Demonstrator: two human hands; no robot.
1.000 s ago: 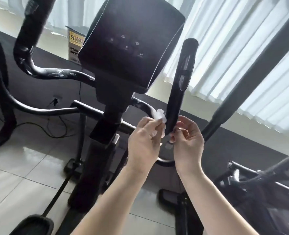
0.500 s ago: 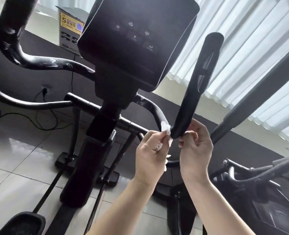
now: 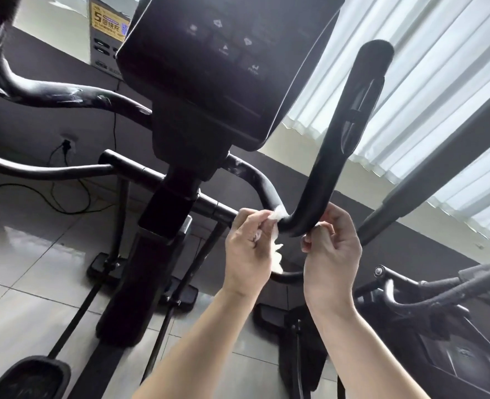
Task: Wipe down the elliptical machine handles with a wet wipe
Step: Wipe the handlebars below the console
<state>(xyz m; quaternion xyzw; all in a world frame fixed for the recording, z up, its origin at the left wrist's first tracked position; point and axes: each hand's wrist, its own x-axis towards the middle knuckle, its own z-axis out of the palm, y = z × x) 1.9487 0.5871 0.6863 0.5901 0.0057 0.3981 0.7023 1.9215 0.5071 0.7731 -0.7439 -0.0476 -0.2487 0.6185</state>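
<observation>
Gleaming floor tiles (image 3: 28,272) beneath elliptical (image 3: 209,90), curtains (image 3: 439,96) behind

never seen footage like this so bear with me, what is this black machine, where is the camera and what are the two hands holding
This is one picture from a wide-angle camera worn on the person's head, looking forward and down, so the two arms entering from below are the wearer's own. The black machine is an elliptical trainer: its console sits on top, and a curved handle rises to the right. The left hand pinches a white wet wipe against the bend of that handle. The right hand is curled at the other side of the bend, with a bit of white at its fingertips, so it seems to hold the wipe's other end. Below is a tiled floor with a foot pedal at lower left.
</observation>
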